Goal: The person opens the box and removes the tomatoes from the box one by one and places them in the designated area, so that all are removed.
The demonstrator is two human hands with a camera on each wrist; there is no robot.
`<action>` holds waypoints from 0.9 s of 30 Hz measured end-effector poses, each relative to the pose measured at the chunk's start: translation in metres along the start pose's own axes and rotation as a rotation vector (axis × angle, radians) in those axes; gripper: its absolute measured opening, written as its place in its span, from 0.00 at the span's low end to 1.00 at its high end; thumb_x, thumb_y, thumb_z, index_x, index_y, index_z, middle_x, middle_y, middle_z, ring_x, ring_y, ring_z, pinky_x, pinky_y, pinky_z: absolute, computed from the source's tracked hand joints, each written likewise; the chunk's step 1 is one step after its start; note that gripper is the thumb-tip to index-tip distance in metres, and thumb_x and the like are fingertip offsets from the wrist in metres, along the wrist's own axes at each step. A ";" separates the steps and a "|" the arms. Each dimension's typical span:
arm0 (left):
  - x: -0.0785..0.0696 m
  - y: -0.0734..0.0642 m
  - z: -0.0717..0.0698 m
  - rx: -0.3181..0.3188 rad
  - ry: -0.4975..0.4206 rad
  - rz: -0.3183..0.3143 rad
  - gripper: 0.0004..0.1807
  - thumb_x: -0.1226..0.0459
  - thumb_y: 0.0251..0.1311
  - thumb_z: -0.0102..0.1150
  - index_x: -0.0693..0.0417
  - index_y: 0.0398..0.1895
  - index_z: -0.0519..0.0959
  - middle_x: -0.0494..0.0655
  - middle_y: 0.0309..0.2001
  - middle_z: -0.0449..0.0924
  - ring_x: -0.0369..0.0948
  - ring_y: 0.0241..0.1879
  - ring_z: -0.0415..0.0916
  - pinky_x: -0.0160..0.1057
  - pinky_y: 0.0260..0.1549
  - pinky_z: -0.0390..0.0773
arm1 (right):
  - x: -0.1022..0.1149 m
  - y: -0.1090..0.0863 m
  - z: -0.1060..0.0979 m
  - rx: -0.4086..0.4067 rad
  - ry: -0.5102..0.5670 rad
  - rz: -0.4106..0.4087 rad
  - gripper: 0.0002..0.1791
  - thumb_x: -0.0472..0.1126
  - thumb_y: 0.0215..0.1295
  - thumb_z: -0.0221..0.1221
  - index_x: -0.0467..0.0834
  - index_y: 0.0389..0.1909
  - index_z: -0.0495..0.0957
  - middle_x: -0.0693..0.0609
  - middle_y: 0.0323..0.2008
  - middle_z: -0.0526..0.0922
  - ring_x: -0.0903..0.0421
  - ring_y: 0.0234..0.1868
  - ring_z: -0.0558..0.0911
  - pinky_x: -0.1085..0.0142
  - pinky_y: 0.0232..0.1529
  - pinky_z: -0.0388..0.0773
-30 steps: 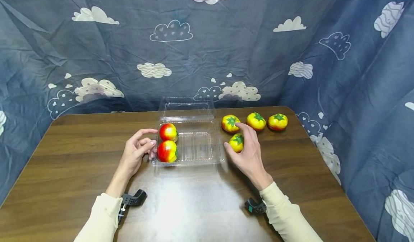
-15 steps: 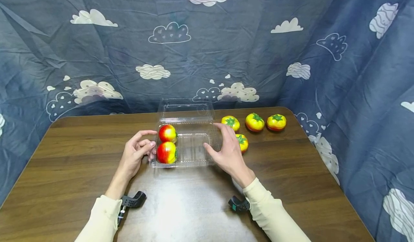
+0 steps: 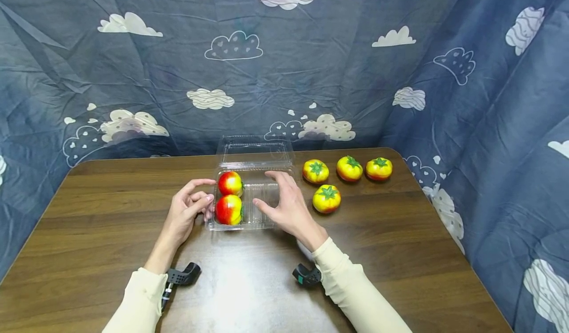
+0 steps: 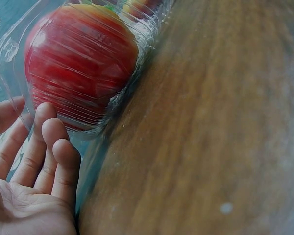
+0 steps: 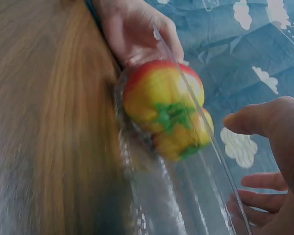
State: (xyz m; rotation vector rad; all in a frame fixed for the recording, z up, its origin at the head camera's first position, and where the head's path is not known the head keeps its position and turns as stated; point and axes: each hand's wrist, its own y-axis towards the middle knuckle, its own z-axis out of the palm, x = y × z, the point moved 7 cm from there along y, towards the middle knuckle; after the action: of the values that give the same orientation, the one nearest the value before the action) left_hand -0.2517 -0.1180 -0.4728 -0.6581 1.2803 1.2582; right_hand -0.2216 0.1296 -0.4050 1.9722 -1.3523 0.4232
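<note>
A clear plastic clamshell box (image 3: 258, 219) lies with its lid raised at the back. Two red-and-yellow toy persimmons, a rear one (image 3: 230, 183) and a front one (image 3: 228, 209), sit in its left side, green leaves facing right. My left hand (image 3: 188, 207) rests at the box's left side, its relaxed fingertips against the clear wall (image 4: 78, 125) beside the front persimmon. Over the right half of the box is my right hand (image 3: 289, 207), thumb and fingers spread with nothing between them. In the right wrist view, its thumb (image 5: 250, 120) stands apart from the persimmons.
Several more toy persimmons stand on the wooden table (image 3: 111, 224) right of the box. The nearest persimmon (image 3: 326, 198) sits in front of a row at the back right. A blue cloud-print curtain (image 3: 249, 81) hangs behind the table edge.
My right hand has moved left, from beside the nearest loose persimmon to over the box, carrying nothing. That persimmon stays in place. My left hand has kept its position.
</note>
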 end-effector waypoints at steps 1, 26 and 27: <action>0.000 0.000 0.000 0.001 -0.001 -0.001 0.20 0.77 0.72 0.56 0.72 0.65 0.70 0.49 0.24 0.80 0.39 0.18 0.76 0.31 0.17 0.79 | 0.002 0.001 0.002 0.005 0.003 0.001 0.38 0.51 0.62 0.72 0.39 0.69 0.73 0.42 0.64 0.79 0.43 0.66 0.77 0.46 0.69 0.74; -0.003 -0.001 -0.001 0.005 0.007 -0.006 0.20 0.77 0.72 0.56 0.72 0.65 0.70 0.49 0.25 0.80 0.39 0.19 0.77 0.32 0.17 0.79 | 0.030 0.016 0.045 0.088 0.149 -0.033 0.32 0.53 0.62 0.73 0.38 0.59 0.77 0.42 0.51 0.82 0.44 0.50 0.84 0.55 0.55 0.84; -0.002 -0.001 0.000 0.003 0.006 -0.011 0.20 0.77 0.72 0.56 0.71 0.65 0.70 0.49 0.25 0.80 0.38 0.19 0.77 0.32 0.18 0.79 | 0.029 0.015 0.045 0.095 0.157 -0.025 0.31 0.53 0.62 0.73 0.38 0.58 0.77 0.42 0.50 0.82 0.44 0.49 0.84 0.55 0.54 0.84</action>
State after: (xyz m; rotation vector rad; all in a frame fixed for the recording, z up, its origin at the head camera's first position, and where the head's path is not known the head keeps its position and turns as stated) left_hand -0.2505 -0.1191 -0.4710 -0.6669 1.2819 1.2454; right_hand -0.2292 0.0748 -0.4135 1.9854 -1.2280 0.6275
